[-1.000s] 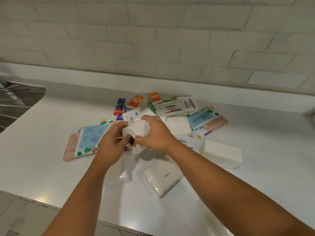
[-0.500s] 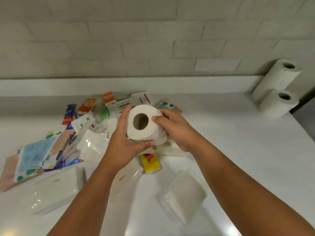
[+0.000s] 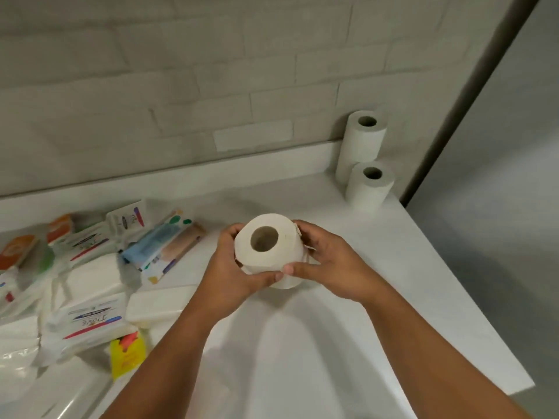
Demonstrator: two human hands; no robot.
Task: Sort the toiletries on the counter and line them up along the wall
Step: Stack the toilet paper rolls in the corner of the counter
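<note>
A white toilet paper roll [image 3: 272, 261] is held above the white counter [image 3: 378, 267], its hollow core facing up at me. My left hand [image 3: 230, 273] wraps its left side and my right hand [image 3: 329, 267] grips its right side, thumbs meeting at the front. Two paper rolls stand upright in the far right corner by the wall, a taller one [image 3: 361, 143] behind a shorter one [image 3: 369, 186]. A heap of toiletries lies at the left: soap boxes [image 3: 87, 322], a blue wipes pack [image 3: 163, 246], orange packets [image 3: 18, 252], a yellow sachet [image 3: 127, 355].
A light brick wall [image 3: 181, 101] with a low ledge runs along the back. The counter ends at a right edge [image 3: 472, 297], with a grey surface beyond it. Bare counter lies between the heap and the corner rolls.
Both hands lifted the roll out of the heap and carried it right. The view swung right, so the pile slid left and the corner rolls came closer.
</note>
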